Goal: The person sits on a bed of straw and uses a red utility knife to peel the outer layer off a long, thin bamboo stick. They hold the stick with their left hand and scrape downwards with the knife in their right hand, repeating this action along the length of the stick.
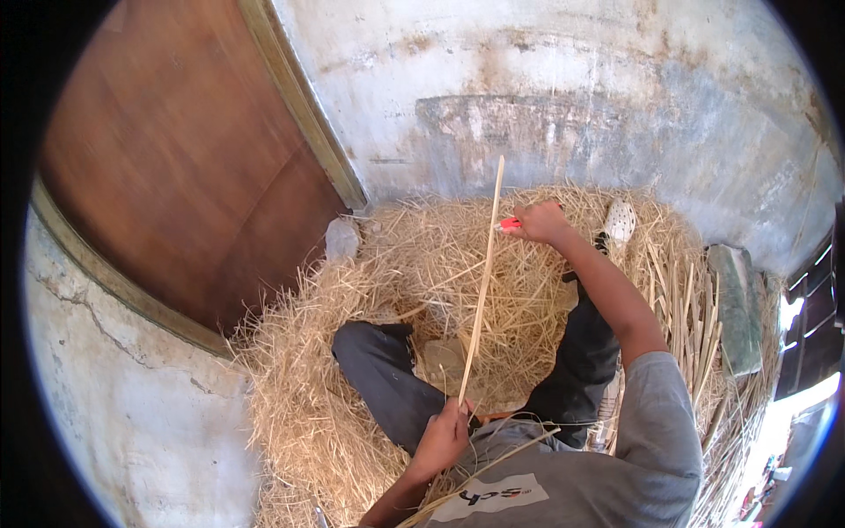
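A long, pale, flat strip of split wood or bamboo slants up and away from my lap. Closed around its lower end is my left hand, close to my waist. My right hand is stretched far forward and wraps round a small red-handled knife. The knife's tip is beside the strip's upper part; whether it touches the strip I cannot tell. Thin shavings and another pale strip lie across my lap and shirt.
Straw-like shavings cover the ground around my legs. A stone sits by the brown door. Long strips and a greenish stone slab lie at the right. A stained wall rises ahead; a pale perforated shoe is near it.
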Tool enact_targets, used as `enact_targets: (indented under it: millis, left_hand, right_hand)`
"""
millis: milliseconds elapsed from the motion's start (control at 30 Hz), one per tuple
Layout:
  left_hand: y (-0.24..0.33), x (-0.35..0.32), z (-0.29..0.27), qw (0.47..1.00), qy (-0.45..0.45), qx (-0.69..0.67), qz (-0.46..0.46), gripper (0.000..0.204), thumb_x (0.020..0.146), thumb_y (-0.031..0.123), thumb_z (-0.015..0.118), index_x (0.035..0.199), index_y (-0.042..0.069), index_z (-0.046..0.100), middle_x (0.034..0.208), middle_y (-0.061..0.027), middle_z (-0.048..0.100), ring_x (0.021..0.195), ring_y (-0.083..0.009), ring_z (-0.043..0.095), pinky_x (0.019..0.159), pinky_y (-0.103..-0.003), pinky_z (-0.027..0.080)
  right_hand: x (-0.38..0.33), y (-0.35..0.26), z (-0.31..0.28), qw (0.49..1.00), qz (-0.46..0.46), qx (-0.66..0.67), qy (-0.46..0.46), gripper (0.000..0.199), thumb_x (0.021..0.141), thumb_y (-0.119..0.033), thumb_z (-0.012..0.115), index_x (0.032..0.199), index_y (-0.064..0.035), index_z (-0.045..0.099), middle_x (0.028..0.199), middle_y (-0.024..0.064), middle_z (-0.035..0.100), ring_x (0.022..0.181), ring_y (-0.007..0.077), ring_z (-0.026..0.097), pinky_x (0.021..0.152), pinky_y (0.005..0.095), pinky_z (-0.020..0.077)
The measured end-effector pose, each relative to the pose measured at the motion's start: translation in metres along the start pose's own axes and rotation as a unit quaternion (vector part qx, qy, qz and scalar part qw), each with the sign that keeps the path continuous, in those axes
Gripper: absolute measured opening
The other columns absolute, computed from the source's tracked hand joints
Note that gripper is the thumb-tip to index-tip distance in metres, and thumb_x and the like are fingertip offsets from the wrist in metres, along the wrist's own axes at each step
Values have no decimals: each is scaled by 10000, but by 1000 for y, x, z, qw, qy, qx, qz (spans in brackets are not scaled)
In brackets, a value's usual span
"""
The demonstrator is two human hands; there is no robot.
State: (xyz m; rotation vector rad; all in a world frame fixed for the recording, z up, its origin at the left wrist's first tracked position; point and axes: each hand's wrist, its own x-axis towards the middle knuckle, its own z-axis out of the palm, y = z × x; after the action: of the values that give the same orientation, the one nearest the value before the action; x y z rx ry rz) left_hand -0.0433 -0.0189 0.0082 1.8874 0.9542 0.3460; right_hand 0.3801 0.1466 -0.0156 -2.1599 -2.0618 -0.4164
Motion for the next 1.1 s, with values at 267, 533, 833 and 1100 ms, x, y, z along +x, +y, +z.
enact_targets:
  millis: [267, 533, 833, 1100]
  left_hand:
    - [-12, 1, -26, 999, 21, -29, 5, 151, 982, 123, 414, 1053, 44, 521, 604, -104, 463, 528, -210, 509, 528, -346, 400]
    - [-23, -4, -39, 998, 1, -63, -2, 166, 997, 171, 429, 1051, 57, 536, 650, -30, 450, 588, -111, 433, 560, -287, 377]
    - [-24, -3, -40, 999, 0, -45, 0, 179, 995, 174, 428, 1062, 52, 539, 603, -94, 447, 506, -155, 462, 507, -322, 381]
    - [-44, -62, -68, 985, 121, -74, -99, 220, 1012, 214, 413, 1045, 53, 559, 646, 10, 455, 573, -82, 433, 530, -269, 378]
  right_hand:
    - [26, -1, 5, 1000, -19, 7, -8, 639, 776, -750, 481, 835, -123, 584, 623, 105, 626, 577, 316, 630, 516, 447, 464]
    - [26, 19, 31, 996, -84, -5, 34, 651, 761, -770, 460, 804, -127, 556, 581, 91, 587, 541, 301, 605, 525, 426, 442]
    - [11, 23, 35, 996, -92, -5, -5, 667, 773, -780, 433, 828, -129, 564, 628, 99, 606, 596, 302, 615, 586, 434, 462]
    - [-34, 127, 15, 892, 440, 56, -86, 700, 937, -627, 308, 914, -43, 694, 824, 223, 677, 805, 379, 666, 704, 488, 516]
